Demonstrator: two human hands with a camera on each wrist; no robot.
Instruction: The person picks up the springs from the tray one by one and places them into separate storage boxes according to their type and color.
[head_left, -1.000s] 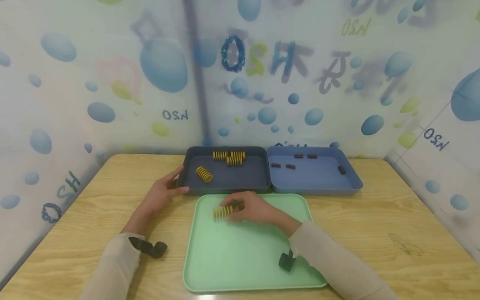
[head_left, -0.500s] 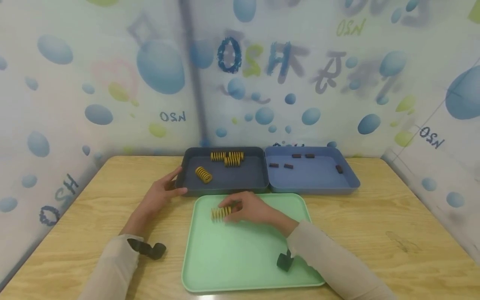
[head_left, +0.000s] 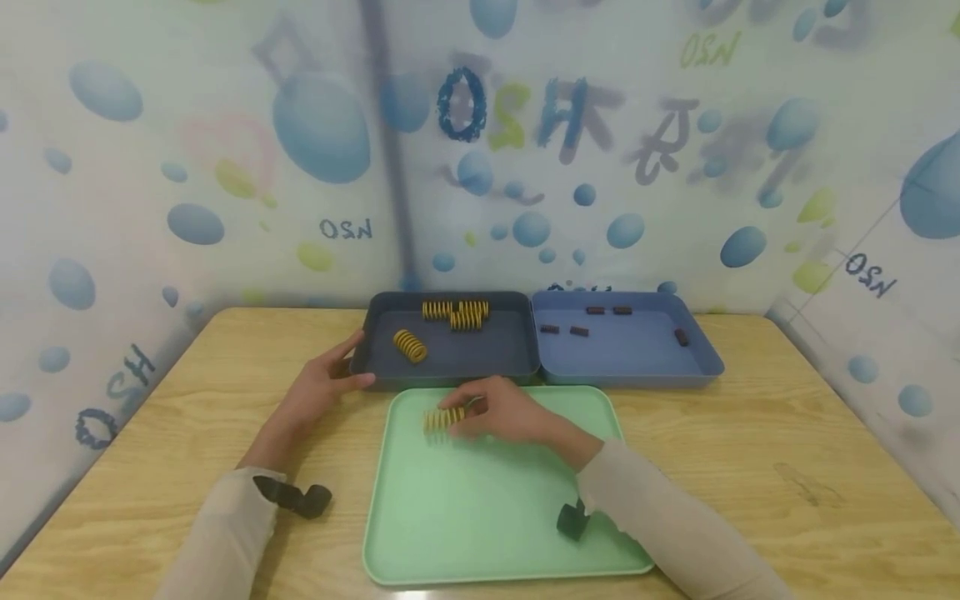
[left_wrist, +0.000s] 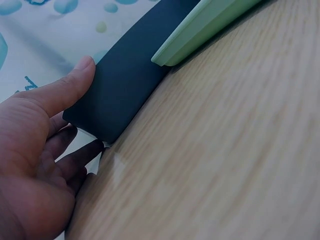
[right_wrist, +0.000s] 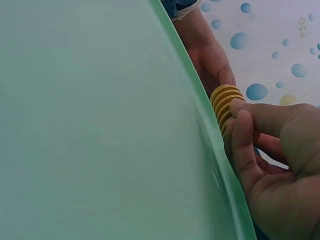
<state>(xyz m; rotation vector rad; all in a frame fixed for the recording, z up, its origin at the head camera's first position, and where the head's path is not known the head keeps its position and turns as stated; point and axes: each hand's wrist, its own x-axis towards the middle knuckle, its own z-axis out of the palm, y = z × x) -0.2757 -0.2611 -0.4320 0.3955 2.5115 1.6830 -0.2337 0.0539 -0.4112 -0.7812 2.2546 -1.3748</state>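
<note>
In the head view my right hand [head_left: 502, 410] pinches a yellow coil spring [head_left: 442, 419] between thumb and fingers, over the upper part of the green tray [head_left: 480, 508]. The right wrist view shows the spring's coils [right_wrist: 226, 102] jutting past the fingertips, beyond the tray's rim. My left hand [head_left: 324, 383] holds the left front corner of the dark tray [head_left: 495, 354]; its thumb lies against the front wall and the other fingers are at the left end. Inside that tray lie several yellow springs, one [head_left: 410, 346] apart from the group [head_left: 467, 318] at the back.
A lighter blue tray [head_left: 630, 354] adjoins the dark tray on the right, with several small dark springs [head_left: 580, 332] in it. Both stand behind the green tray on the wooden table [head_left: 750, 467]. A patterned wall covering [head_left: 525, 200] rises behind them.
The head view has shifted slightly. My right hand has lifted a little at most, still with the yellow spring; my left hand stays at the dark tray's corner.
</note>
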